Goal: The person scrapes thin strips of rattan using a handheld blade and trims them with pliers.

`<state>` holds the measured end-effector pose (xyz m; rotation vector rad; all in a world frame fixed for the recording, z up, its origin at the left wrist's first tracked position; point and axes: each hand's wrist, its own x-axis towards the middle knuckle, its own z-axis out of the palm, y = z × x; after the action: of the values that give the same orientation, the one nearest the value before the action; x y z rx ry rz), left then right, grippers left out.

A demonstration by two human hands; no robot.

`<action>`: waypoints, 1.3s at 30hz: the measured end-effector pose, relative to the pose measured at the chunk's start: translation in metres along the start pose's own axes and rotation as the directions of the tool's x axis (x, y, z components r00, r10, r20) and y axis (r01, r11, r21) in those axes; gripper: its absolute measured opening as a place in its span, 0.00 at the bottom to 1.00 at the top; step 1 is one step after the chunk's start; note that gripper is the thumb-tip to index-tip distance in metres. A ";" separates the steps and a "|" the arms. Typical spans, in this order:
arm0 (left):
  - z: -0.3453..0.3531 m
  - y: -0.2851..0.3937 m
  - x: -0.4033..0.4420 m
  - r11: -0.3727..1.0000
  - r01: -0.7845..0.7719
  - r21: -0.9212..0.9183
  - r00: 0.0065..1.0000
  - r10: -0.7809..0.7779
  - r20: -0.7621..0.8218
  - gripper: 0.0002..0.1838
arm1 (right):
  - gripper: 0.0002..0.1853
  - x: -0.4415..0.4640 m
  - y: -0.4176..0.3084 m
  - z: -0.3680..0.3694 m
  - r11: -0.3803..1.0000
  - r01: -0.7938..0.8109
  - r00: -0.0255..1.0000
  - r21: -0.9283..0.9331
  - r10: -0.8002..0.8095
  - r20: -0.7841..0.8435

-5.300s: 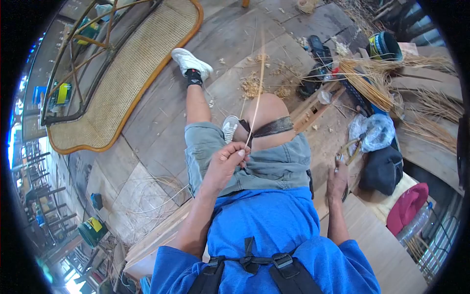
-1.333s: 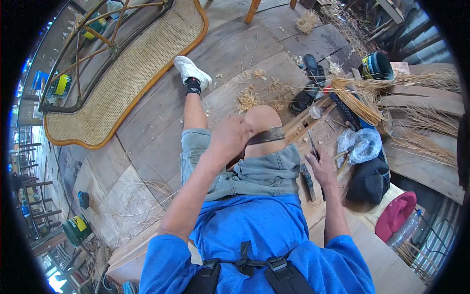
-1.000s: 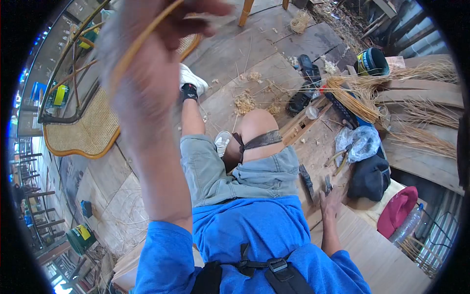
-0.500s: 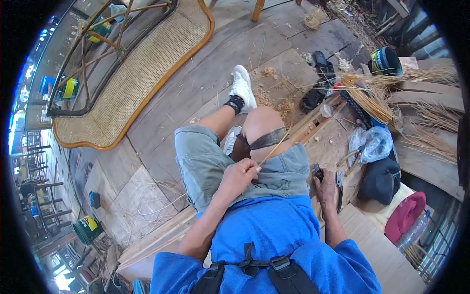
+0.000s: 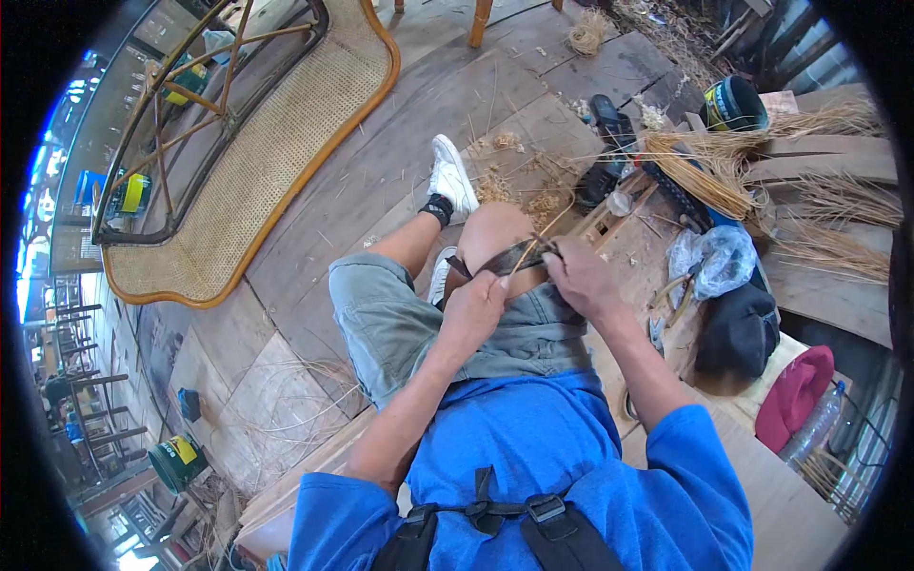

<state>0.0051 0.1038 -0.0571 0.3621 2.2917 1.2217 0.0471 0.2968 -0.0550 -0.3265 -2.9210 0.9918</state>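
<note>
My left hand (image 5: 476, 306) is closed in a pinch on a thin rattan strip (image 5: 526, 251), which slants up across my bent knee. A dark band (image 5: 497, 261) is wrapped around that knee, under the strip. My right hand (image 5: 583, 278) is closed beside the knee, its fingertips close to the strip and the band. Something small and dark shows at those fingertips; I cannot make out what it is.
A cane-webbed chair frame (image 5: 276, 162) lies at the upper left. Pliers (image 5: 657, 333), a plastic bag (image 5: 724, 262), a dark cap (image 5: 738, 333) and a maroon cap (image 5: 795, 398) lie on the right. Bundled rattan strips (image 5: 700, 181) and a bucket (image 5: 733, 103) stand farther back.
My right hand has moved from the bench on the right up to my knee, by the strip. My left hand has shifted slightly toward the knee, still pinching the strip.
</note>
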 end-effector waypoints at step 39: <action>-0.079 0.021 -0.060 0.951 0.066 0.303 0.997 -0.048 -0.068 0.18 | 0.12 -0.012 -0.033 0.018 0.963 0.084 0.992 -0.255 -0.056 0.117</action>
<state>0.0113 0.0333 0.0163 0.3693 2.5293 0.8589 0.0510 0.2580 -0.0490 -0.1798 -3.1412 0.6363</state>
